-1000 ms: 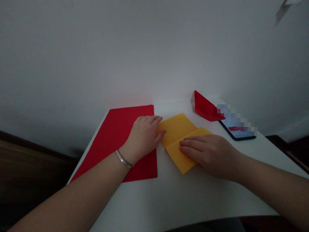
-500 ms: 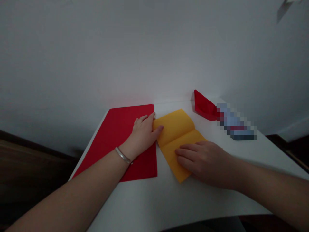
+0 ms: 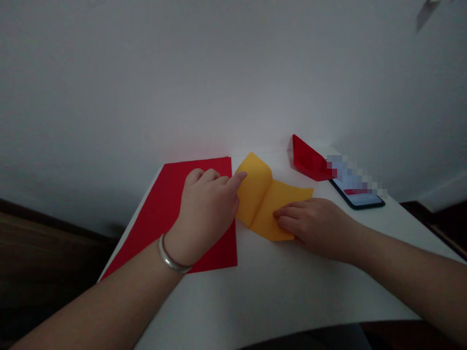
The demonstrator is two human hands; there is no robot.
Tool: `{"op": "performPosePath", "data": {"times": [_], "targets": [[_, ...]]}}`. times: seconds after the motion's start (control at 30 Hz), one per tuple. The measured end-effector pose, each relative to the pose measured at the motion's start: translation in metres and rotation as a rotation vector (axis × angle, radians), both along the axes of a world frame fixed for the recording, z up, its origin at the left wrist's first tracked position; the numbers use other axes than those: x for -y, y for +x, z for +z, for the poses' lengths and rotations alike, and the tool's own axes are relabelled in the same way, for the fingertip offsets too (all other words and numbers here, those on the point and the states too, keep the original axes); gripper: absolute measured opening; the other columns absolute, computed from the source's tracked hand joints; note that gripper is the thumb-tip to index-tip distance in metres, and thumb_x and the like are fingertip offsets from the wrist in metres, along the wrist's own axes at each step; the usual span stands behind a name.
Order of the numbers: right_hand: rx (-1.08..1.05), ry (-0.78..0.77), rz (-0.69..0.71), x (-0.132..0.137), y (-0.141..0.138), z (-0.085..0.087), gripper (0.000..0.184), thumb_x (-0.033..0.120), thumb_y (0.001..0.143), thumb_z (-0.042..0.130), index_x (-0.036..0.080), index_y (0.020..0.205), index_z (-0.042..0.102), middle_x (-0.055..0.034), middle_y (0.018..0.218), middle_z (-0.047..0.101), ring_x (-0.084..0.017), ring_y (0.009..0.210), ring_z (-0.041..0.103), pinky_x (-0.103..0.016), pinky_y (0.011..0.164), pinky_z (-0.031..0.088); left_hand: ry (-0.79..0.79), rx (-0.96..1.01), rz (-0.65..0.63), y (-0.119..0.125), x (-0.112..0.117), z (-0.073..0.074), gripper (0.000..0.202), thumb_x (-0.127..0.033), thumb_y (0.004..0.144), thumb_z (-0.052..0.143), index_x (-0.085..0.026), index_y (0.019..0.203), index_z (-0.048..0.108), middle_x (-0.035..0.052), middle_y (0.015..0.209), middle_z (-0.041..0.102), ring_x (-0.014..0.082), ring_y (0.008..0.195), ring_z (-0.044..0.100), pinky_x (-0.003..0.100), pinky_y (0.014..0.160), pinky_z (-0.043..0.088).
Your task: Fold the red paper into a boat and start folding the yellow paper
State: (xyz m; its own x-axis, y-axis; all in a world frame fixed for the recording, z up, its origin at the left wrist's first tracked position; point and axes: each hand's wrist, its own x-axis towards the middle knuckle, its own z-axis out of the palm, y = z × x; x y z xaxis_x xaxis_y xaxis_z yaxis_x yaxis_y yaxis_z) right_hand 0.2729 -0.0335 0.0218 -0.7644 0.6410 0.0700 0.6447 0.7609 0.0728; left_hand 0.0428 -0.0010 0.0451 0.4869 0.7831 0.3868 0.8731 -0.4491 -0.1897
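Note:
A yellow sheet of paper (image 3: 257, 194) with a crease across its middle is turned at an angle, its two halves raised unevenly along the fold. My left hand (image 3: 207, 206), a silver bangle at its wrist, grips the sheet's left edge, thumb on top and fingers curled. At the lower right of the sheet, my right hand (image 3: 314, 226) holds that edge, its fingers over the paper and its thumb hidden. Under my left hand lies red paper (image 3: 153, 218), flat on the table's left side.
A folded red paper piece (image 3: 310, 158) stands at the back right of the white table (image 3: 277, 291). Beside it lies a phone (image 3: 365, 199), its screen lit and partly pixelated. A pale wall (image 3: 233, 73) rises behind the table.
The yellow sheet has been turned anticlockwise, and its crease now runs more steeply. My left hand has curled its fingers round the edge; my right hand has moved slightly up.

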Motion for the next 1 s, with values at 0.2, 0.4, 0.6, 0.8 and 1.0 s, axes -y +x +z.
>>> {"op": "performPosePath", "data": {"times": [0.2, 0.4, 0.6, 0.8, 1.0], "targets": [[-0.074, -0.152, 0.090, -0.015, 0.016, -0.003, 0.028, 0.009, 0.078, 0.057, 0.023, 0.100, 0.069, -0.0022, 0.117, 0.070, -0.018, 0.105, 0.064, -0.031, 0.084, 0.051, -0.165, -0.284, 0.148, -0.001, 0.011, -0.002, 0.038, -0.011, 0.084, 0.046, -0.019, 0.118, 0.062, 0.0110, 0.075, 0.071, 0.0315, 0.077, 0.064, 0.047, 0.074, 0.041], [-0.112, -0.195, 0.121, -0.019, 0.022, -0.005, 0.030, 0.011, 0.076, 0.060, 0.022, 0.103, 0.069, -0.0036, 0.115, 0.070, -0.017, 0.107, 0.063, -0.033, 0.090, 0.049, -0.206, -0.289, 0.172, 0.010, 0.029, -0.001, 0.033, -0.010, 0.084, 0.046, -0.017, 0.110, 0.065, 0.0155, 0.090, 0.068, 0.0317, 0.080, 0.062, 0.041, 0.063, 0.042], [-0.090, -0.139, 0.039, -0.021, 0.024, -0.006, 0.027, 0.009, 0.077, 0.059, 0.021, 0.099, 0.068, -0.0048, 0.115, 0.070, -0.020, 0.105, 0.064, -0.034, 0.088, 0.050, -0.333, -0.187, -0.194, 0.028, 0.052, -0.022, 0.039, -0.018, 0.089, 0.044, -0.011, 0.124, 0.059, 0.0170, 0.120, 0.063, 0.0300, 0.095, 0.062, 0.041, 0.068, 0.049], [-0.119, -0.176, 0.020, -0.028, 0.029, -0.003, 0.027, 0.011, 0.074, 0.063, 0.022, 0.098, 0.068, -0.0034, 0.114, 0.070, -0.020, 0.106, 0.063, -0.035, 0.090, 0.050, -0.320, -0.200, -0.233, 0.032, 0.053, -0.042, 0.044, -0.024, 0.092, 0.042, -0.007, 0.131, 0.054, 0.0188, 0.133, 0.057, 0.0342, 0.113, 0.056, 0.047, 0.082, 0.050], [-0.173, -0.305, 0.082, -0.027, 0.028, -0.006, 0.027, 0.017, 0.072, 0.064, 0.017, 0.098, 0.067, -0.0066, 0.133, 0.060, -0.022, 0.128, 0.048, -0.037, 0.105, 0.040, -0.283, -0.188, -0.259, 0.033, 0.051, -0.044, 0.043, -0.024, 0.092, 0.042, -0.005, 0.127, 0.056, 0.0196, 0.128, 0.060, 0.0321, 0.112, 0.057, 0.044, 0.085, 0.049]]}}
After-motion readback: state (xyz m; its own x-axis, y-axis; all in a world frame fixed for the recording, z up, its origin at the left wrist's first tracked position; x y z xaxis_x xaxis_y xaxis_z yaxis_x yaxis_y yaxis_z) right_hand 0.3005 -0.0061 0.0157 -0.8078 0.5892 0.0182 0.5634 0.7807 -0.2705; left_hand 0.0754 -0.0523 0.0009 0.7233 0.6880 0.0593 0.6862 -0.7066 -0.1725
